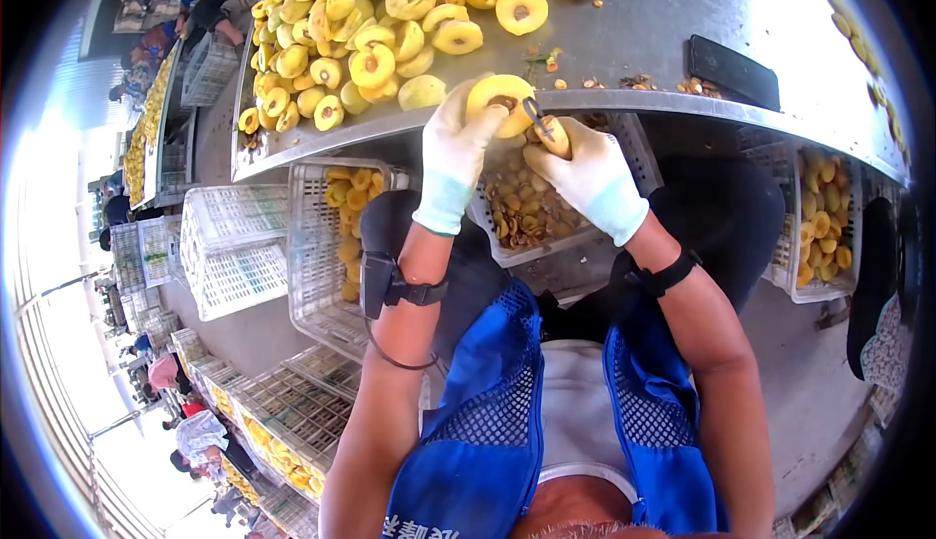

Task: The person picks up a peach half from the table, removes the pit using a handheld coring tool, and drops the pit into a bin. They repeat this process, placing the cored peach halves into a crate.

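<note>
In my gloved left hand (456,154) is a yellow peach half (490,94), cut face up, with a brown hollow at its middle. The thumb presses onto the cut face. My gloved right hand (588,173) is closed around a small pitting tool (554,135) with a wooden handle and a curved metal end. That metal end is at the right edge of the peach half; whether it touches the flesh I cannot tell. Beyond my hands, a heap of peach halves (375,37) lies on the metal table (624,37).
A black phone-like slab (733,72) lies near the table edge, by brown scraps (639,83). Below stand a crate of peach pieces (526,203), a left crate (317,276) and a right crate (824,217) with peaches. Several people and stacked crates (234,247) are at left.
</note>
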Motion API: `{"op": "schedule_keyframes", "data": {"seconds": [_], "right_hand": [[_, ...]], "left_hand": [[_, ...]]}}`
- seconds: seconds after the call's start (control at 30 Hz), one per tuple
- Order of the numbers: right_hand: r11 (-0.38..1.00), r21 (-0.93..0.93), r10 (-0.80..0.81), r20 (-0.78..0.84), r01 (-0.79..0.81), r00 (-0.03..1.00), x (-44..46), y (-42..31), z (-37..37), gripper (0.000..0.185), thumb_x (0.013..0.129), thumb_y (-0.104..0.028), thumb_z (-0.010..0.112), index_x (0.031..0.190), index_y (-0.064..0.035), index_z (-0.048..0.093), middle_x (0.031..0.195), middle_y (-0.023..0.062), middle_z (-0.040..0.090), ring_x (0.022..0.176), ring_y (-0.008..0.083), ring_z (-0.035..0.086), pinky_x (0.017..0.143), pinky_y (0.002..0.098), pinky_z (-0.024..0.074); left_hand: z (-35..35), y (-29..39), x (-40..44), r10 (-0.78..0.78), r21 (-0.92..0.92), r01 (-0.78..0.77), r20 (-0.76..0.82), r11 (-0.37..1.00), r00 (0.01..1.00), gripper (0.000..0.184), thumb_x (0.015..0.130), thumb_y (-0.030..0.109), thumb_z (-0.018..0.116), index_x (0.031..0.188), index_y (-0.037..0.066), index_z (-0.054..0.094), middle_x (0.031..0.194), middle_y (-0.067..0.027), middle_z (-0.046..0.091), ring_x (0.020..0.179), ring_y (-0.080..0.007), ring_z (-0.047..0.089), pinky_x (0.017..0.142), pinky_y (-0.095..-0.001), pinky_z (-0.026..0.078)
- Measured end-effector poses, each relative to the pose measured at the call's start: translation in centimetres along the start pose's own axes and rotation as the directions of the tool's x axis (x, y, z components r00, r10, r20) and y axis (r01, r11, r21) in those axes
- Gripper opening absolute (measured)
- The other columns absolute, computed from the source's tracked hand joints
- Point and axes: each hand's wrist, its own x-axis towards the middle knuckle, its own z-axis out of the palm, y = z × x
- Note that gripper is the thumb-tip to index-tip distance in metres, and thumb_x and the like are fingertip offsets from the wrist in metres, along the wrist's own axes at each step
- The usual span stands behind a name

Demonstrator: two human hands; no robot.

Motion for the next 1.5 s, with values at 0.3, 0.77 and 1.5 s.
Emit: {"op": "schedule_keyframes", "data": {"seconds": [0.3,0.77,1.5], "right_hand": [[0.978,-0.176,-0.137,-0.123,0.114,0.983,0.3,3.0,2.0,0.024,0.088,-0.025,0.071,0.088,-0.0012,0.065,0.077,0.0249,0.068,0.077,0.0448,0.068,0.069,0.0506,0.0550],[0.650,0.468,0.292,0.573,-0.598,0.766,0.3,0.5,-1.1,0.021,0.089,-0.019,0.069,0.088,0.0009,0.066,0.066,0.0057,0.067,0.040,0.0137,0.054,0.042,0.0284,0.0452],[0.969,-0.054,0.229,0.555,-0.240,0.799,0.0,-1.0,-0.7,0.025,0.084,-0.026,0.071,0.091,-0.0021,0.073,0.075,0.0140,0.072,0.073,0.0261,0.071,0.074,0.0366,0.0576]], "left_hand": [[2.2,1.3,-1.7,0.187,0.465,-0.135,-0.068,0.875,0.980,0.048,0.094,0.010,0.069,0.140,-0.001,0.060,0.125,-0.0111,0.071,0.108,-0.0156,0.069,0.097,-0.0297,0.054],[3.5,1.1,-2.1,0.341,0.639,-0.283,0.034,0.715,0.940,0.047,0.096,0.010,0.067,0.142,0.005,0.058,0.122,-0.0177,0.073,0.106,-0.0297,0.075,0.091,-0.0349,0.058],[1.7,0.8,-0.9,-0.139,-0.085,0.160,0.215,0.983,0.967,0.043,0.105,0.031,0.059,0.116,-0.009,0.069,0.099,-0.0218,0.076,0.085,-0.0251,0.075,0.078,-0.0346,0.062]]}}
